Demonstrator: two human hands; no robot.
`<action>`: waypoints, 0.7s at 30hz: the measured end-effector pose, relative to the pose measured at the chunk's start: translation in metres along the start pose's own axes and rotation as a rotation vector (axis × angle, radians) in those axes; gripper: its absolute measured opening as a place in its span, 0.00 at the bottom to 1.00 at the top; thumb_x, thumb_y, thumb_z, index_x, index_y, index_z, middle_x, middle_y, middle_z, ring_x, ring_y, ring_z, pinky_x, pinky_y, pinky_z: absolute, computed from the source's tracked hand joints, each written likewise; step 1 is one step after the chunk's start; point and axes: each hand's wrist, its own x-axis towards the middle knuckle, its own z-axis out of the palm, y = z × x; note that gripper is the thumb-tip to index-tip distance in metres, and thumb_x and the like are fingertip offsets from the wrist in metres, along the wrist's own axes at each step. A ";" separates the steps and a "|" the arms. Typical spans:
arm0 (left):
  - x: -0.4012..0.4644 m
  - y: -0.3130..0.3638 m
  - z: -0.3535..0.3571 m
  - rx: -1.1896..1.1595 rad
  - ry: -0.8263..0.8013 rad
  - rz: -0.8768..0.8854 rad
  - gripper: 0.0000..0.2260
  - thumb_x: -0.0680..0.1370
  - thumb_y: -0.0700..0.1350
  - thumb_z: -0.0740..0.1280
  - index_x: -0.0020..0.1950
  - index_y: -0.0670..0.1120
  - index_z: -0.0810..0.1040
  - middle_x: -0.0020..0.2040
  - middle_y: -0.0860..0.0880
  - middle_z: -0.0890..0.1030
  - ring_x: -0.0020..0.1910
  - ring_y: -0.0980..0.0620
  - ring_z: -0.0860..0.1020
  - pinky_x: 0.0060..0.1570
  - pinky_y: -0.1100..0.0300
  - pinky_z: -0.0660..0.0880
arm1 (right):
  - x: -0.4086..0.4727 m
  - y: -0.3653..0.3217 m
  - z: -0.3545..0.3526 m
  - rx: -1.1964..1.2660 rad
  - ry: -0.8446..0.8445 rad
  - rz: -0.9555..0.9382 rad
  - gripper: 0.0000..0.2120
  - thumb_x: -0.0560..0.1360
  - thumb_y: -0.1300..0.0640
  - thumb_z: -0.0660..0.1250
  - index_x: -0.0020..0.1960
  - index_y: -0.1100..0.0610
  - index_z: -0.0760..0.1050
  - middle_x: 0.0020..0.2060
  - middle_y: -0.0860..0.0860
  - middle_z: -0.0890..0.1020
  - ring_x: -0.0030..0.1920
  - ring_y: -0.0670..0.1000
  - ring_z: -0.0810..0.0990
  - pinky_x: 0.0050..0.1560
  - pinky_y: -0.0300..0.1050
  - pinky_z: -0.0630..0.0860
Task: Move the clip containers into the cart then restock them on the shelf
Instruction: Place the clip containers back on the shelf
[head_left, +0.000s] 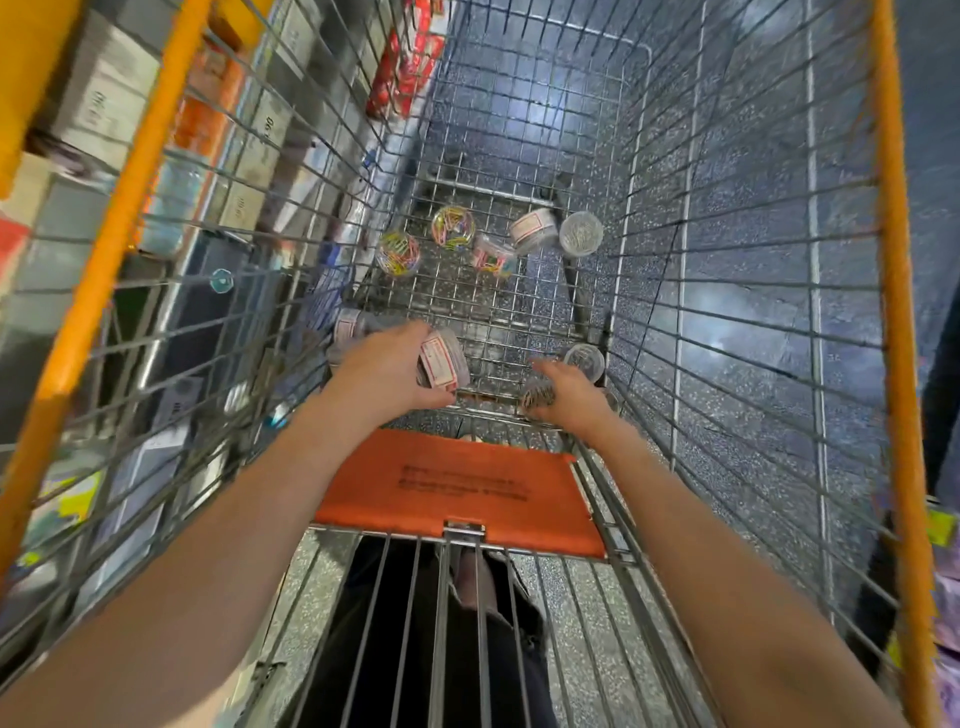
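Observation:
I look down into a wire shopping cart (644, 291) with orange rims. Both arms reach to its floor. My left hand (384, 371) is closed around a clear clip container with a red-and-white label (444, 361). My right hand (569, 397) rests on another clear container of clips (537, 397); its grip is partly hidden. A silver-clip tub (584, 361) stands just beyond it. Further off lie two tubs of coloured clips (399, 253) (453, 227), a small tipped one (493, 255), a labelled one on its side (532, 230) and a silver-clip tub (581, 234). Another labelled container (349, 326) lies left of my left hand.
The orange child-seat flap (462, 491) lies folded just below my hands. Shelves with boxed stationery (104, 109) and red packs (405, 67) run along the left outside the cart. Speckled dark floor (753, 260) shows through the wire on the right.

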 end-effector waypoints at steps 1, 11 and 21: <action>0.000 0.002 0.000 0.006 -0.008 0.002 0.31 0.68 0.55 0.75 0.65 0.45 0.67 0.56 0.46 0.76 0.52 0.48 0.74 0.44 0.57 0.70 | 0.003 0.003 0.002 -0.050 -0.011 -0.005 0.34 0.71 0.55 0.72 0.73 0.55 0.60 0.72 0.55 0.64 0.72 0.55 0.61 0.70 0.55 0.63; 0.001 -0.001 0.001 0.039 0.001 0.022 0.35 0.67 0.56 0.75 0.68 0.44 0.66 0.63 0.46 0.74 0.59 0.47 0.74 0.56 0.51 0.72 | 0.027 0.008 0.010 -0.434 -0.081 -0.068 0.31 0.71 0.50 0.70 0.71 0.51 0.63 0.70 0.52 0.68 0.70 0.53 0.64 0.72 0.58 0.51; 0.001 -0.004 0.001 0.062 -0.010 0.007 0.37 0.67 0.56 0.75 0.70 0.45 0.65 0.63 0.46 0.74 0.59 0.46 0.74 0.55 0.51 0.72 | 0.030 0.014 0.015 -0.615 -0.076 -0.117 0.34 0.71 0.46 0.70 0.72 0.50 0.61 0.67 0.52 0.69 0.69 0.54 0.66 0.71 0.57 0.55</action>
